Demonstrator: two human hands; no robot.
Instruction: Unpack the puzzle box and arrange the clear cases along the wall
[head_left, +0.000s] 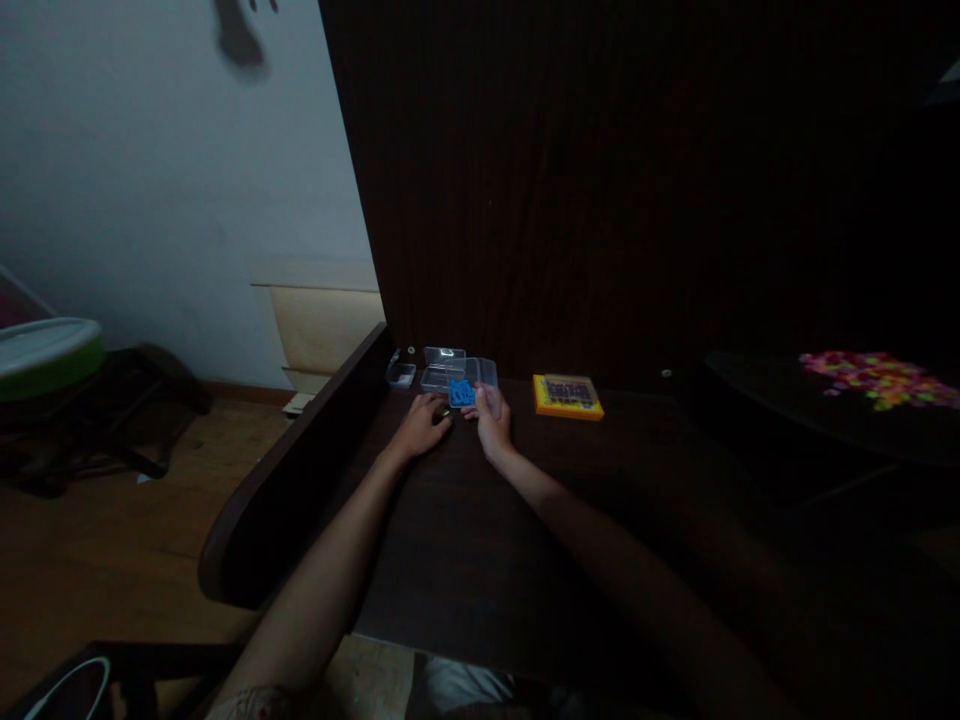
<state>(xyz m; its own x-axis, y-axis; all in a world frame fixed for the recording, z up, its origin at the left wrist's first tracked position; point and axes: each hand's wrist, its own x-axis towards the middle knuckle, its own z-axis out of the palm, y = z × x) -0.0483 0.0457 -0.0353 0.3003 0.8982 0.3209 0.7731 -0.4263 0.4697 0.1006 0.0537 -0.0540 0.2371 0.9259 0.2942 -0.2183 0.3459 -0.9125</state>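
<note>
A dark wooden table carried everything. Taking the clear plastic box as landmark: a yellow puzzle board lay to its right, well apart. The left hand rested on the table just before the box, fingers curled; whether it gripped anything could not be told. The right hand was clamped on the box, which contained small blue pieces.
</note>
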